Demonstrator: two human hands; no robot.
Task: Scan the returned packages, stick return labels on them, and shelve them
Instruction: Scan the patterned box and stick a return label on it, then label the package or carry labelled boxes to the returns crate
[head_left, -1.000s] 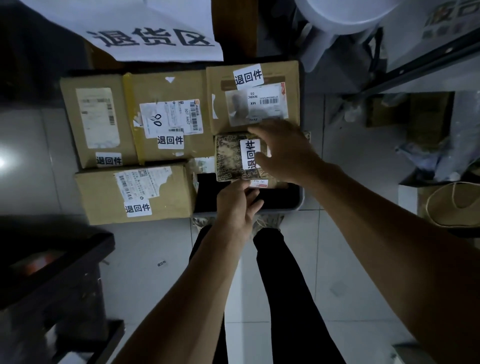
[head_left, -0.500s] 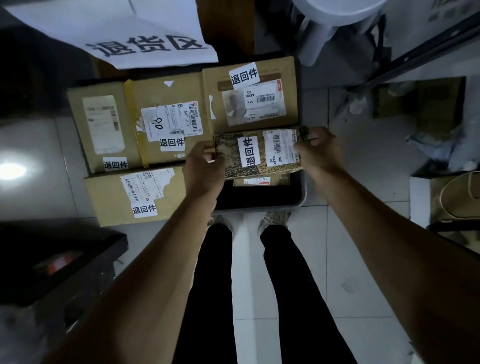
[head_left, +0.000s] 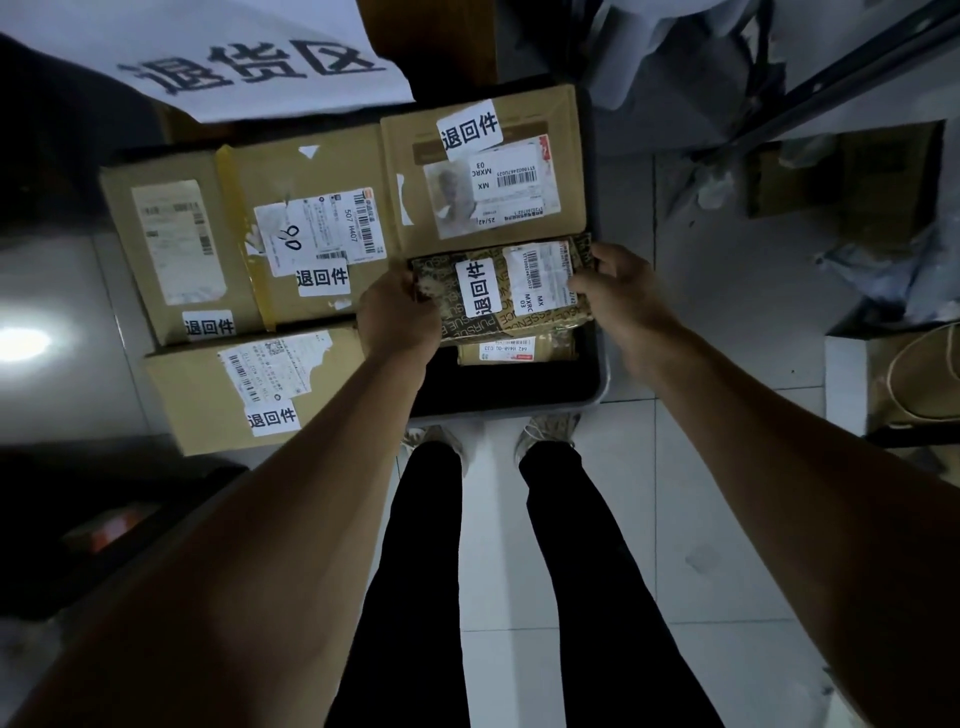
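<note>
Head cam: left hand (head_left: 397, 312) & right hand (head_left: 618, 291) pinch labelled patterned parcel (head_left: 501, 293) by its 2 ends, shelving step, next needs seating beside cardboard box (head_left: 485, 166).

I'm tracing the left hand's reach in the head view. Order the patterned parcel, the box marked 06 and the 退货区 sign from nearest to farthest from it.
From the left hand:
1. Patterned parcel, gripped at its left end.
2. Box marked 06, just beyond, up-left.
3. 退货区 sign, at the far top.

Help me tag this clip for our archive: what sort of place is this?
Probably a parcel depot's returns corner: a hanging sign reads 退货区, cardboard boxes carry 退回件 stickers, and both hands grip a labelled patterned package.
</note>
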